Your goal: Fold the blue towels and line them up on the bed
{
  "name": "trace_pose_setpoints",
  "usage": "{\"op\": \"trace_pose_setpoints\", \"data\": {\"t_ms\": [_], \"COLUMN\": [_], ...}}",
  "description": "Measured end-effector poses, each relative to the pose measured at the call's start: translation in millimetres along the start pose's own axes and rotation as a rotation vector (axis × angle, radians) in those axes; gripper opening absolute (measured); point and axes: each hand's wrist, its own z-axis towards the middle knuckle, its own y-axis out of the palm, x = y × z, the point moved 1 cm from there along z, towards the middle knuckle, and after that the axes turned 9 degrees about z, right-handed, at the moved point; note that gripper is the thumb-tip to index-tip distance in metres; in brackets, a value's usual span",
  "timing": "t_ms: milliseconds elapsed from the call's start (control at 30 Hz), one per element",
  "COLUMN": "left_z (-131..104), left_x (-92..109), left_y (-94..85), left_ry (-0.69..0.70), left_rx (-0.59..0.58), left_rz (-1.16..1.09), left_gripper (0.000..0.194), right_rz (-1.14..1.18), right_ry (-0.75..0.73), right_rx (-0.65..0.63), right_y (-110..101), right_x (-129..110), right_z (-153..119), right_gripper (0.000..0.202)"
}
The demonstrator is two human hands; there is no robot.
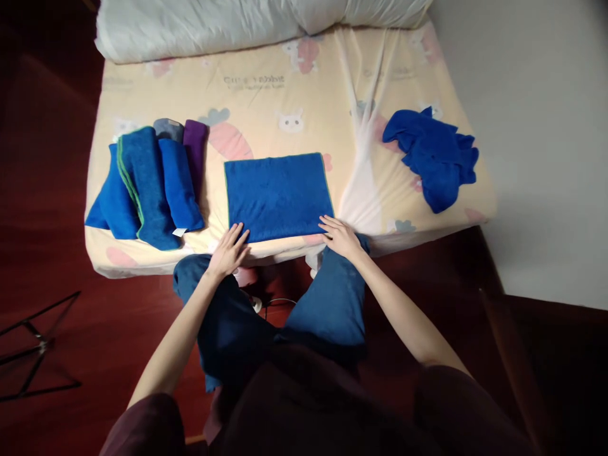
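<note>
A blue towel [280,193] with green edging lies flat on the bed in front of me. My left hand [230,248] rests at its near left corner, fingers stretched out over the edge. At the near right corner lies my right hand [339,237], its fingers extended and touching the cloth. Neither hand grips anything. Left of the towel are rolled or folded cloths: a teal-blue one [149,190] with green edging, a bright blue one [179,183] with a white tag, a purple one [194,149] and a grey one [167,130]. A crumpled blue cloth [434,155] sits to the right.
The bed has a yellow patterned sheet [266,120], wrinkled and pulled into folds at right. A pale quilt [213,28] lies along its far side. A white wall [532,145] borders the right. Thin black stand legs [40,346] are on the reddish floor at left.
</note>
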Motion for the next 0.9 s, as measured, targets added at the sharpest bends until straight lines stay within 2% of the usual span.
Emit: {"op": "trace_pose_setpoints", "data": {"t_ms": [100,167,300,433,633,767,900], "left_z": [-28.0,-31.8,-17.5,-5.2,2.9,2.9,-14.2], "left_x": [-5.5,-5.8,-6.8,-13.2,-19.9,-25.2,-38.7], "left_y": [-7.2,-7.1,-0.8,0.9,0.2,-1.5,-9.3], "left_ry": [-0.079,-0.107,-0.048,0.070,0.045,0.021,0.057], "left_rx": [0.024,0.065,0.135,0.118,0.095,0.069,0.046], "left_rz": [-0.026,-0.014,0.068,0.099,0.148,0.146,0.095], "left_gripper": [0.049,0.044,0.044,0.046,0.052,0.051,0.048], "right_rz": [-0.020,-0.058,-0.176,-0.279,-0.412,-0.366,-0.143], "right_ry": [0.049,0.072,0.112,0.101,0.127,0.150,0.111], "right_rx": [0.058,0.072,0.069,0.030,0.001,0.009,0.022], "right_y": [-0.6,0.4,3.0,4.9,12.8,8.4,-5.2], "right_x": [0.1,-1.4,-5.0,-6.6,-11.3,-11.1,1.9], "right_z": [-1.1,0.6,4.9,6.2,16.0,18.5,0.1], "right_gripper": [0.045,0.052,0.054,0.044,0.044,0.042,0.041]}}
